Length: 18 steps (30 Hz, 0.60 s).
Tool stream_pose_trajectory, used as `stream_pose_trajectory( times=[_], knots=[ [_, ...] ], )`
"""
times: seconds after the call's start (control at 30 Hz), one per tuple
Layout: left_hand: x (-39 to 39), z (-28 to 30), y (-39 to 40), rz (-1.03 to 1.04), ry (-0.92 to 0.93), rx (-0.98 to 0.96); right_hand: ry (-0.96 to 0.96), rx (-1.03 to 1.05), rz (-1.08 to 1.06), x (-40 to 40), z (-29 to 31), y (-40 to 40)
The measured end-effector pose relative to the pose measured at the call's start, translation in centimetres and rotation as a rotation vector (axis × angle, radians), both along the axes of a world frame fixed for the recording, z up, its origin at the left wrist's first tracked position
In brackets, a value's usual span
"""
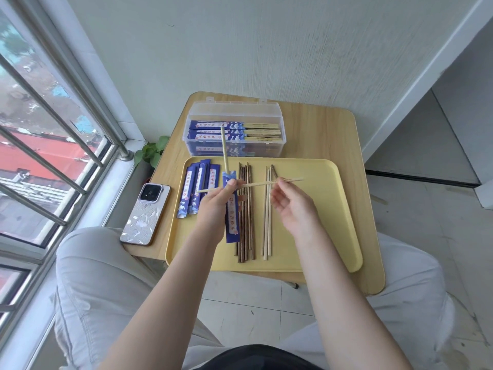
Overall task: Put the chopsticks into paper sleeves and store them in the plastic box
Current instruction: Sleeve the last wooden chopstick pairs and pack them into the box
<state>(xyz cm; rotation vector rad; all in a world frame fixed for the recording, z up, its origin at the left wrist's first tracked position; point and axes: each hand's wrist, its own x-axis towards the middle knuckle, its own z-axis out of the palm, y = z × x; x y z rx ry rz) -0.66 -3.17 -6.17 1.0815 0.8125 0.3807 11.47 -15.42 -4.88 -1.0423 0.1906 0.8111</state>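
Blue printed paper sleeve (231, 206) stands near upright, gripped in our left hand (214, 202), one pale bamboo chopstick (225, 150) already poking from its top. Our right hand (289, 202) pinches a second pale chopstick (256, 184) lying crosswise; we judge it must turn lengthwise to enter.
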Motion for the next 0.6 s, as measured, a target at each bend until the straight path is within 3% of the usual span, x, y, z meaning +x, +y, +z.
stream_pose_trajectory(
  times=[0.13, 0.23, 0.37, 0.47, 0.6],
  knots=[
    [0.6, 0.4, -1.0, -0.052, -0.008, -0.008, -0.038, -0.063, 0.079, -2.1, -0.4, 1.4],
    [-0.1, 0.8, -0.1, -0.17, 0.043, -0.02, -0.154, -0.146, -0.065, -1.4, 0.0, 1.5],
    [-1.4, 1.0, 1.5, -0.505, 0.198, 0.052, -0.271, -0.219, -0.257, 1.0, 0.9, 0.5],
    [-1.5, 1.1, 1.4, -0.667, 0.201, 0.104, -0.31, -0.254, -0.288, 1.8, 1.0, -0.1],
    [-1.3, 1.4, 1.0, -0.737, 0.223, 0.15, -0.328, -0.274, -0.293, 1.9, 0.9, -0.4]
  ],
)
